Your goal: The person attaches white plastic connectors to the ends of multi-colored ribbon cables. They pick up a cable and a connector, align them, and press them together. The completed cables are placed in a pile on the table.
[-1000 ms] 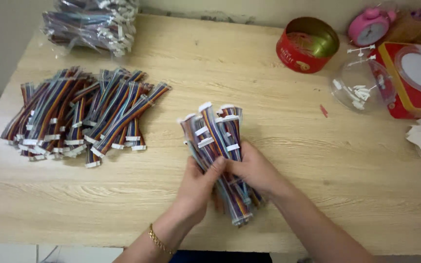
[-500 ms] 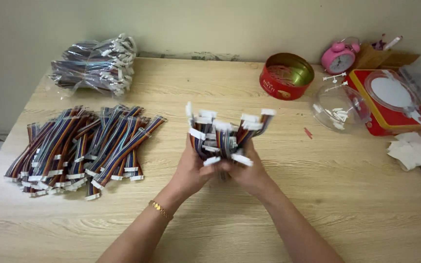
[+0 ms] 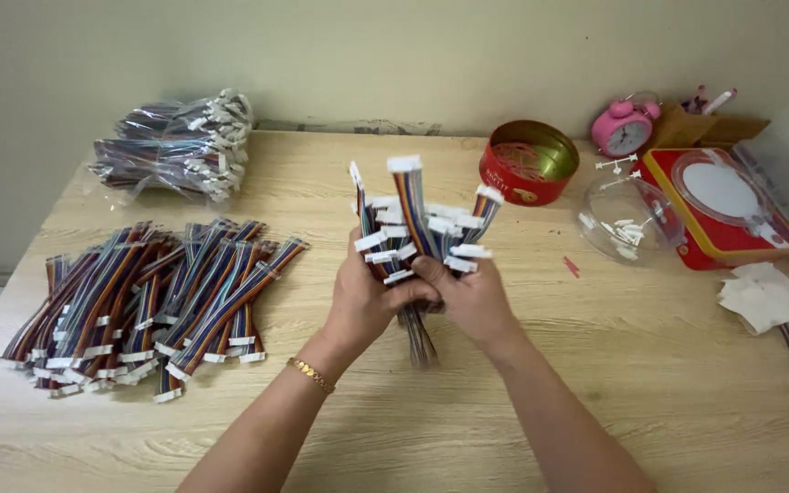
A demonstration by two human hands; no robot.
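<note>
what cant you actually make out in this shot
- Head view: the middle of the cable bundle is hidden by the left hand and right hand, so the exact grip cannot be told.
- The small white parts in the clear container are too small to identify.
- The clear bag of cables blurs its contents with glare.
- The cables under the white tissue are mostly hidden by it.

cable bundle (image 3: pixel 417 233) raised upright off table (image 3: pixel 595 383); connectors fanned
</note>
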